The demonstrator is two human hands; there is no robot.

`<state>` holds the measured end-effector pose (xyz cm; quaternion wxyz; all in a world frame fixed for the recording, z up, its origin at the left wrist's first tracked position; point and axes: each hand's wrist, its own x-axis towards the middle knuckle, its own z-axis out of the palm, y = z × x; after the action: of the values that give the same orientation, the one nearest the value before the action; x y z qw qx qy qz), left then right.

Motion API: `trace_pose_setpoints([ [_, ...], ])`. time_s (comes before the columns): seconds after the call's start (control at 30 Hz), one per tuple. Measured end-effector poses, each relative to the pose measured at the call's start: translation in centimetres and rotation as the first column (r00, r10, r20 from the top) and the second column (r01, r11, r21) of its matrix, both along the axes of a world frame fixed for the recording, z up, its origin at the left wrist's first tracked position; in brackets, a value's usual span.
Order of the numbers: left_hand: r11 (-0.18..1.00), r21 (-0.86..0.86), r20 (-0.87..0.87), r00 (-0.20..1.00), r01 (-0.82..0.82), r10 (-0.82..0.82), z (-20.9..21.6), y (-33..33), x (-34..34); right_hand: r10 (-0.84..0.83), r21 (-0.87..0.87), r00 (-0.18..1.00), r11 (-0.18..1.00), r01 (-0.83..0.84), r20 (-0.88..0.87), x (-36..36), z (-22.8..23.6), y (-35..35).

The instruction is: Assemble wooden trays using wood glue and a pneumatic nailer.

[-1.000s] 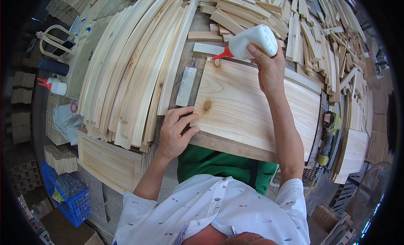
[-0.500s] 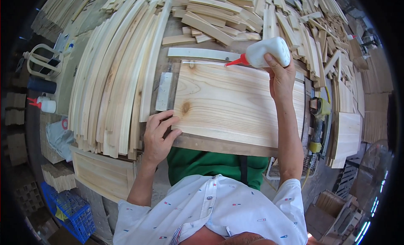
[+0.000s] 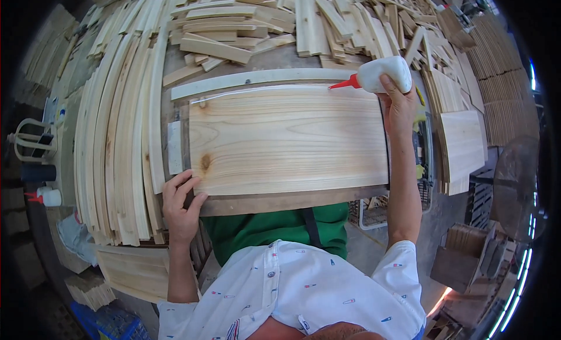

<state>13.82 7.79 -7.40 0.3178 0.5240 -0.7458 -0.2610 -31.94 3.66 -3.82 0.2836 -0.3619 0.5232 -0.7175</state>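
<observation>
A flat wooden panel (image 3: pixel 286 141) with a knot near its left end lies on the workbench before me. A glue bottle (image 3: pixel 383 74), white with a red nozzle, is tilted in my right hand (image 3: pixel 400 103), whose fingers are wrapped round it. The nozzle tip is at the panel's far edge, right of the middle. From the far left corner a thin white line of glue (image 3: pixel 234 93) runs along that edge toward the tip. My left hand (image 3: pixel 182 205) rests at the panel's near left corner, fingers spread and touching it.
A pale wooden strip (image 3: pixel 239 80) lies just beyond the panel. Long boards (image 3: pixel 117 147) are stacked at the left, and loose wood pieces (image 3: pixel 234 30) are heaped at the back. Another glue bottle (image 3: pixel 49 196) is at far left. A fan (image 3: pixel 520 182) stands at right.
The bottle's nozzle has moved right along the panel's far edge, and the glue line is longer. My left hand keeps to the near left corner. The whole view has shifted.
</observation>
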Motion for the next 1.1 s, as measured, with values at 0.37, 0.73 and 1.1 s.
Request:
trace_pose_setpoints([
  [0.37,0.999,0.051,0.023,1.000,-0.004,0.003,0.1,0.2,0.1,-0.284,0.016,0.946,0.957,0.290,-0.157,-4.8,0.7,3.2],
  [0.73,0.999,0.039,0.018,1.000,0.006,-0.007,-0.3,0.3,0.0,-0.444,-0.020,0.869,0.892,0.451,-0.219,-5.2,0.9,3.4],
  [1.1,0.999,0.051,0.011,1.000,0.008,-0.009,-0.6,0.3,0.3,-0.376,0.054,0.810,0.894,0.444,-0.450,-5.1,1.2,6.5],
])
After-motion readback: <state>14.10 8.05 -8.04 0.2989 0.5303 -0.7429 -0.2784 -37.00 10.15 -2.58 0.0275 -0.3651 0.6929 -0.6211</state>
